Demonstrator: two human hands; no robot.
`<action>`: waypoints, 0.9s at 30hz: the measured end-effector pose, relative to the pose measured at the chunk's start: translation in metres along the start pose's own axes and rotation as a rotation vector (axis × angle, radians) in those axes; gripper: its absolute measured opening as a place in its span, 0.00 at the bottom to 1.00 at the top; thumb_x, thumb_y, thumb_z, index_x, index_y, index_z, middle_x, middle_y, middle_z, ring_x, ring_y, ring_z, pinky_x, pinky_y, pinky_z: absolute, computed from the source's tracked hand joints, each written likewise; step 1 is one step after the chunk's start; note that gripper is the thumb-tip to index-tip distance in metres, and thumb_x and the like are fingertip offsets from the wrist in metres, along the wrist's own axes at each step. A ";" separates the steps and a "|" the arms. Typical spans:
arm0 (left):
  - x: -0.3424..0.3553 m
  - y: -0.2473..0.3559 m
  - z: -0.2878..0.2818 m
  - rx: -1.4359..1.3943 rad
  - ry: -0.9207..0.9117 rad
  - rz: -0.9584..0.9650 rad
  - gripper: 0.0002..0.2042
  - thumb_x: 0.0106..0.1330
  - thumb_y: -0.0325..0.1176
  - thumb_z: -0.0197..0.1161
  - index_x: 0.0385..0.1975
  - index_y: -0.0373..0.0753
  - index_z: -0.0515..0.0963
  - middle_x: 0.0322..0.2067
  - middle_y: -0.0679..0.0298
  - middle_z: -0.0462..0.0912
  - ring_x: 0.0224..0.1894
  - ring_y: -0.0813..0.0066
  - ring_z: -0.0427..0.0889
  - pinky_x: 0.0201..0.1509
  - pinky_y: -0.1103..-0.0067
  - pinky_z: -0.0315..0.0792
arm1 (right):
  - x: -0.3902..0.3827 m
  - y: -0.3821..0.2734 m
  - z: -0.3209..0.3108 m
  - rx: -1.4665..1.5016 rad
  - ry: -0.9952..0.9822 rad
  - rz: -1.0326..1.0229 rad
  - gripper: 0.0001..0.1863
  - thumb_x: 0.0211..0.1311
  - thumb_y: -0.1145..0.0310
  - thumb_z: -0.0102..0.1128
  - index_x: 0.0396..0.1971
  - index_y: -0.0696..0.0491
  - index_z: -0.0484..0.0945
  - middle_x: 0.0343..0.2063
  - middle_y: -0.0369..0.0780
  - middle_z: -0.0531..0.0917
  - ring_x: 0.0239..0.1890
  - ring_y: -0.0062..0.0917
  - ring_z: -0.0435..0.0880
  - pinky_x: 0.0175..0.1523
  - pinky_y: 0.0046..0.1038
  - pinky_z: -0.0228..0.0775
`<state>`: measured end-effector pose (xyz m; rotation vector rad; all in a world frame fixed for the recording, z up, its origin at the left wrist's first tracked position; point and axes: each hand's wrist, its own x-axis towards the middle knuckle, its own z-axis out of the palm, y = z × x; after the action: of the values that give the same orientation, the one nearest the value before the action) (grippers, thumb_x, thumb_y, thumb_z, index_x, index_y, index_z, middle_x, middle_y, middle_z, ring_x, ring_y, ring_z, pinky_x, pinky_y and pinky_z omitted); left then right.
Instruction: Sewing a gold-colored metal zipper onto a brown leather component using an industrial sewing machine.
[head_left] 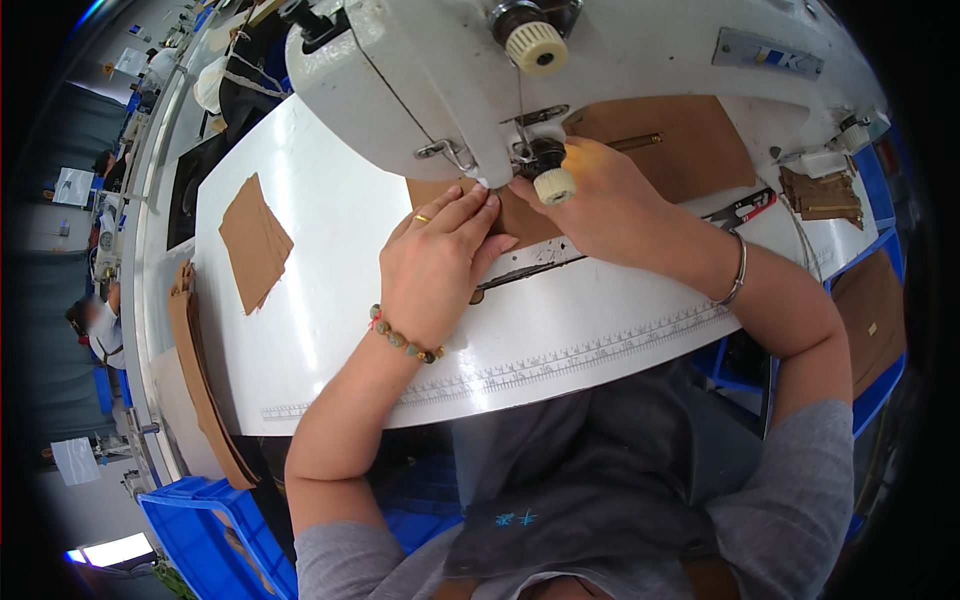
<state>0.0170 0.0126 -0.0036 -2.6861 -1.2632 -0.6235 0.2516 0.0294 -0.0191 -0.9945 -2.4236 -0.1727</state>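
Both hands (520,225) flat on tan leather piece (690,145) — matte, under sewing machine (600,70)

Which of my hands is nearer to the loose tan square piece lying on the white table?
Left. The left hand lies just right of the tan square piece; the right hand is farther right, under the sewing machine.

White worktable (330,330), blue bins (200,530) below (workshop w/ benches at left).
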 end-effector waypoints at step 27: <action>-0.013 -0.013 -0.004 -0.100 -0.115 -0.085 0.23 0.69 0.42 0.69 0.60 0.37 0.81 0.62 0.56 0.81 0.67 0.57 0.78 0.62 0.70 0.80 | -0.006 -0.027 -0.030 0.130 -0.210 0.113 0.27 0.63 0.52 0.68 0.57 0.52 0.82 0.57 0.41 0.84 0.53 0.38 0.84 0.59 0.37 0.76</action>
<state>-0.0018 0.0108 -0.0062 -2.7977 -1.4179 -0.5636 0.2489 -0.0027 0.0064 -1.1355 -2.5189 0.1334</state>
